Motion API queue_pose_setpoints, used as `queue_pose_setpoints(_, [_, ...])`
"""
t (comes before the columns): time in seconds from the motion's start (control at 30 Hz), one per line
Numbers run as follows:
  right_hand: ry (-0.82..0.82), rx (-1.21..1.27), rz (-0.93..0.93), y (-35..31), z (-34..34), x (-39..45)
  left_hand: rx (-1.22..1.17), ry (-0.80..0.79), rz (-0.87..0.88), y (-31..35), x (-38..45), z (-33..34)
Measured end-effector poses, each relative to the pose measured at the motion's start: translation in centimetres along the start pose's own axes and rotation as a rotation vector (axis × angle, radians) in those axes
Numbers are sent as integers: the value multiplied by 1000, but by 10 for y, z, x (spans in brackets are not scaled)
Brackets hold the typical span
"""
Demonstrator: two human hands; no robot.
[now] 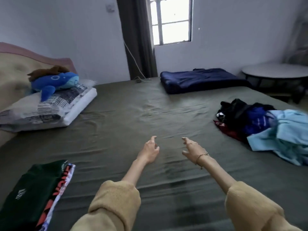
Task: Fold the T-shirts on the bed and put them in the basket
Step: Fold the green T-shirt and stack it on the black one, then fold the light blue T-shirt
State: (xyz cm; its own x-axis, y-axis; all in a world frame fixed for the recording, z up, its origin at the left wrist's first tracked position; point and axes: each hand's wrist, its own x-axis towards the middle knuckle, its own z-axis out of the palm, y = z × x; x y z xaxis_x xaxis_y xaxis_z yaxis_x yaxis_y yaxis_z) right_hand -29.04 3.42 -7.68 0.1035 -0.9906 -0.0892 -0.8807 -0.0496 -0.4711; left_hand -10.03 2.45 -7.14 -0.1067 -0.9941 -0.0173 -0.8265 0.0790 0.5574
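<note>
— Tan sleeves (115, 202) fill the near edge; beyond them the left hand (149, 152) and right hand (191, 147) hover over bare green sheet (133, 114), fingers loosely spread, grasping nothing.

— Where are the shirts?

— Folded ones (33, 194) are stacked near left, dark green on top. The unfolded pile (260, 124) lies to the right, close to the bed's right edge. No basket is in view.

— Next move?

— Probably reach right, lift one shirt by its shoulders, and spread it flat in the middle.

— Room enough?

— Plenty in the centre. Pillows (50, 109) sit far left, a navy blanket (200, 80) far back.
</note>
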Motion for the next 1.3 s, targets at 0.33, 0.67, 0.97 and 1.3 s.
queue_pose_setpoints(0.33, [366, -212, 401, 225, -102, -37, -17, -247, 279, 186, 64, 145])
queue_pose_setpoints(0.67, [487, -335, 654, 329, -138, -48, -102, -268, 306, 233, 101, 203])
queue_pose_setpoints(0.97, [583, 43, 500, 304, -130, -33, -243, -250, 330, 246, 95, 205])
queue_pose_setpoints(1.3, [456, 514, -13, 183, -145, -26, -397, -145, 475, 250, 79, 133])
